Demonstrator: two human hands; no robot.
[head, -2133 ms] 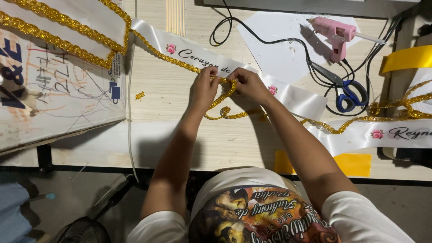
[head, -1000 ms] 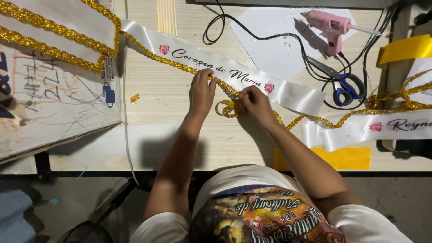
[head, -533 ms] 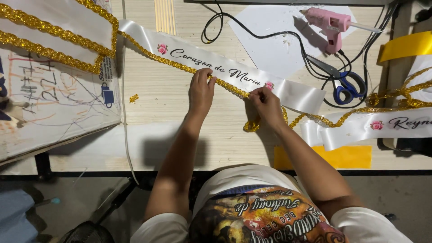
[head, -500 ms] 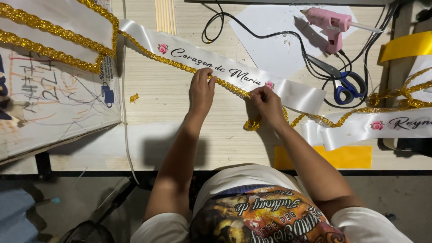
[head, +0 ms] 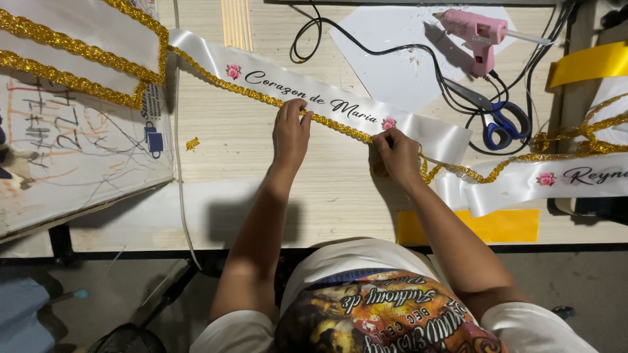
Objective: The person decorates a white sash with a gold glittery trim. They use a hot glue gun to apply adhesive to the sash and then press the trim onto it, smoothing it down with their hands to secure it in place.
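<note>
While both press gold trim, left hand flat, right hand pinching it

- Hands: two – left hand, right hand, both on the white satin sash.
- White sashes: two; second sash right of the first.
- Pink glue gun: one, above the sash.
- Blue-handled scissors: one pair, just right of the sash's end.
- Yellow ribbon: one, far right.
</note>
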